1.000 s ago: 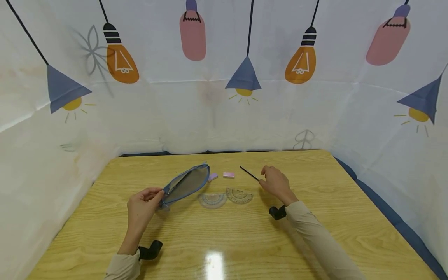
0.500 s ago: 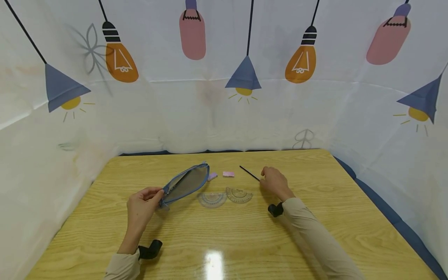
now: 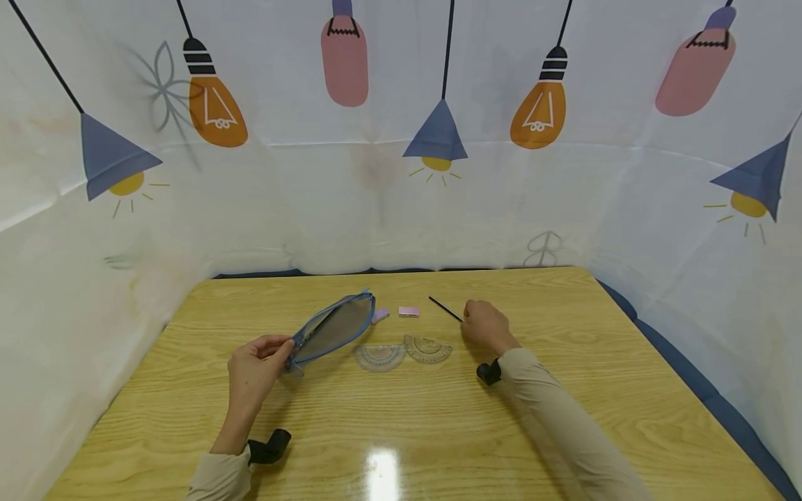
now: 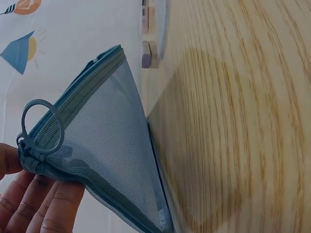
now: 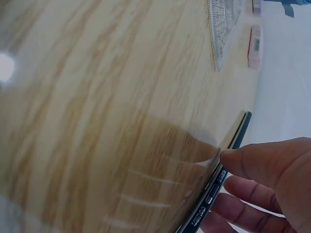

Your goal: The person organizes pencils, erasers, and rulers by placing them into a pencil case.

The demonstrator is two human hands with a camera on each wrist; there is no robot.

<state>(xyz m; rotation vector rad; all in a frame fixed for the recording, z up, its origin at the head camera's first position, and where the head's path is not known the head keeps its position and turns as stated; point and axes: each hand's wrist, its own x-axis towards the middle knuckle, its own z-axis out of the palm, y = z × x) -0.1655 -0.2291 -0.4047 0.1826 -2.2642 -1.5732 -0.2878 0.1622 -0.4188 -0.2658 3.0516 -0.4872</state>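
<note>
My left hand point(image 3: 253, 372) pinches one corner of a blue mesh zip pouch point(image 3: 341, 327), holding it tilted over the table. A ring-shaped zipper pull point(image 4: 41, 127) hangs near those fingers in the left wrist view, and a dark slim line runs along the pouch's upper side in the head view. On the right, my right hand point(image 3: 487, 325) pinches a thin black pencil point(image 3: 445, 308) between thumb and fingers. White lettering shows on the pencil point(image 5: 212, 190) in the right wrist view, where it lies low along the tabletop.
Two clear protractors point(image 3: 379, 358) lie side by side between the hands. Behind them are two small pink-purple erasers point(image 3: 409, 312), one partly covered by the pouch's tip. A printed white cloth point(image 3: 376, 202) hangs around the table's back and sides.
My right hand has shifted slightly left along the pencil and its fingers have curled in more. The left hand and the pouch have stayed in place.
</note>
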